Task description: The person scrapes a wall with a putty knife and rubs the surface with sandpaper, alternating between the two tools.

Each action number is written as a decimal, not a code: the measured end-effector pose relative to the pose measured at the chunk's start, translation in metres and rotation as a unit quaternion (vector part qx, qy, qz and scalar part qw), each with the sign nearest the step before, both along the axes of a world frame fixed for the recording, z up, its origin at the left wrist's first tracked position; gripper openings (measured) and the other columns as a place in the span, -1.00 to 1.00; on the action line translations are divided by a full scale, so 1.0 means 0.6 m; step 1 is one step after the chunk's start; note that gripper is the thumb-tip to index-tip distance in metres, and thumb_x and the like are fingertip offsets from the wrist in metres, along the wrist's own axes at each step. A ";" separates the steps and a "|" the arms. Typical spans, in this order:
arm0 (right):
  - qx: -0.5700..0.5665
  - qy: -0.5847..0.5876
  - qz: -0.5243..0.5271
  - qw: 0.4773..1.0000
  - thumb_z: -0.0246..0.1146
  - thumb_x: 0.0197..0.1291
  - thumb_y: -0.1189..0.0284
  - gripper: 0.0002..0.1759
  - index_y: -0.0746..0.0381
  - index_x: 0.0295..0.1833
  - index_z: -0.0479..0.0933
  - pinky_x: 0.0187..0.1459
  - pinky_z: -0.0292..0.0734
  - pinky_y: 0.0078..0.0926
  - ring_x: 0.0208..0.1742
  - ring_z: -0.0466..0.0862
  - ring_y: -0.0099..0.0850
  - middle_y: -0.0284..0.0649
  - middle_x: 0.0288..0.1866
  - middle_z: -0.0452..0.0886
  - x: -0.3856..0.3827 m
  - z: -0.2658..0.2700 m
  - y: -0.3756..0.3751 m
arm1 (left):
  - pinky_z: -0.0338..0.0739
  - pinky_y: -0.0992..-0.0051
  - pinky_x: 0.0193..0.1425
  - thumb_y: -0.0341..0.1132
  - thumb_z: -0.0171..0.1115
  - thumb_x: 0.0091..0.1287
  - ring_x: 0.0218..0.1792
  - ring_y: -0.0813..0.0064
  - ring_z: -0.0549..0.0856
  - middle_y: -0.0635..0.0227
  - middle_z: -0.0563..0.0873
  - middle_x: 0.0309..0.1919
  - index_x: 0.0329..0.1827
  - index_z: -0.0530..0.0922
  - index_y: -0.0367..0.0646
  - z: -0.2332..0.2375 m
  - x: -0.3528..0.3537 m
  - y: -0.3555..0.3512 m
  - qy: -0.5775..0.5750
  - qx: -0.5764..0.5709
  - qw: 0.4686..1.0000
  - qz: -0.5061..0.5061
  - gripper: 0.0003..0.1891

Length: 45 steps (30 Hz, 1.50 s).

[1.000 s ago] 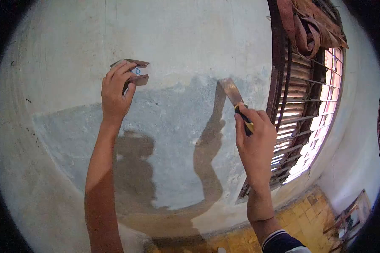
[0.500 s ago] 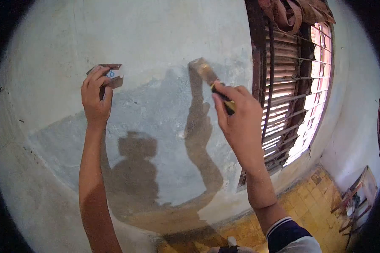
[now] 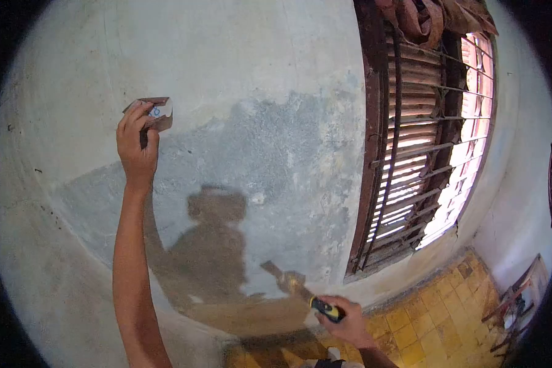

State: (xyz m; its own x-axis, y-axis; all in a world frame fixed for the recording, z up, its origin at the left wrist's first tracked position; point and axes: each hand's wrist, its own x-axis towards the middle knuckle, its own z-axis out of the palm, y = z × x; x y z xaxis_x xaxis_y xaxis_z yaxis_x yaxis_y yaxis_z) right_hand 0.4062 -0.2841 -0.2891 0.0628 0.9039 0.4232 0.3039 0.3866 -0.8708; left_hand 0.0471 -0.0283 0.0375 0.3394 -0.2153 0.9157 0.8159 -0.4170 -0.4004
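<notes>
My left hand is raised against the wall and grips a folded piece of sandpaper, brown with a blue mark on its white back. Low in view, my right hand holds a scraper by its black and yellow handle, the metal blade pointing up-left at the lower edge of the grey patch on the wall. My shadow falls across that grey patch.
A rusty barred window with wooden louvres stands to the right of the grey patch. Cloth hangs bunched at its top. Yellow floor tiles lie below, and a wooden frame leans at the far right.
My right hand has dropped with the scraper from the top of the grey patch down to its lower edge. My left hand has stayed put on the wall.
</notes>
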 end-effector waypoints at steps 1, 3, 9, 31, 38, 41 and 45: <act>-0.032 0.027 0.011 0.999 0.55 0.11 0.49 -0.59 0.27 0.10 0.71 0.00 0.68 -0.49 -0.05 0.79 -0.46 -0.17 -0.11 0.80 0.004 -0.024 -0.011 | 0.39 0.12 0.50 -0.53 0.22 0.31 0.39 0.18 0.58 0.32 0.74 0.22 0.01 0.62 -0.12 0.001 0.006 0.001 -0.016 0.000 1.000 -0.007 -0.76; -0.107 0.016 0.022 0.994 0.57 0.09 0.48 -0.59 0.27 0.09 0.71 0.06 0.69 -0.42 0.02 0.80 -0.36 -0.08 -0.01 0.79 0.020 -0.060 -0.030 | 0.41 0.13 0.48 -0.54 0.23 0.31 0.38 0.18 0.60 0.31 0.74 0.22 0.00 0.62 -0.12 -0.012 0.020 0.000 -0.049 -0.006 0.999 -0.020 -0.76; 0.073 -0.059 -0.081 0.992 0.60 0.03 0.49 -0.55 0.23 0.09 0.74 -0.02 0.71 -0.42 -0.06 0.80 -0.34 -0.09 0.06 0.72 0.066 -0.053 0.020 | 0.51 0.21 0.41 -0.54 0.29 0.30 0.32 0.18 0.66 0.32 0.77 0.18 -0.04 0.64 -0.06 -0.032 0.121 -0.047 0.044 0.016 0.999 -0.001 -0.78; 0.436 -0.141 -0.268 0.847 0.46 0.19 0.61 -0.63 0.31 0.14 0.70 -0.17 0.71 -0.34 -0.14 0.81 -0.11 0.06 -0.01 0.70 -0.024 0.386 0.211 | 0.50 0.26 0.34 -0.50 0.31 0.32 0.35 0.34 0.63 0.53 0.77 0.19 0.11 0.64 -0.01 0.050 0.177 0.027 0.039 0.050 0.997 -0.045 -0.68; 0.406 -0.126 -0.282 0.860 0.44 0.20 0.62 -0.71 0.29 0.05 0.75 -0.09 0.70 -0.45 -0.13 0.85 -0.29 -0.04 -0.11 0.81 -0.046 0.401 0.205 | 0.45 0.17 0.46 -0.52 0.23 0.37 0.36 0.28 0.62 0.40 0.75 0.22 0.17 0.62 -0.04 0.049 0.175 0.024 0.046 0.033 0.996 -0.062 -0.67; 0.425 -0.106 -0.273 0.857 0.44 0.18 0.62 -0.67 0.32 0.09 0.70 -0.18 0.70 -0.31 -0.18 0.81 -0.10 0.04 -0.13 0.76 -0.043 0.395 0.184 | 0.46 0.19 0.44 -0.51 0.25 0.37 0.37 0.30 0.63 0.40 0.75 0.23 0.19 0.62 -0.03 0.046 0.173 0.029 0.048 0.036 0.997 -0.056 -0.66; 0.397 -0.136 -0.272 0.866 0.44 0.18 0.63 -0.70 0.32 0.06 0.71 -0.17 0.70 -0.34 -0.17 0.82 -0.15 0.00 -0.11 0.77 -0.054 0.409 0.204 | 0.46 0.21 0.42 -0.50 0.26 0.37 0.37 0.32 0.62 0.41 0.75 0.23 0.19 0.63 -0.02 0.047 0.170 0.033 0.051 0.037 0.996 -0.066 -0.66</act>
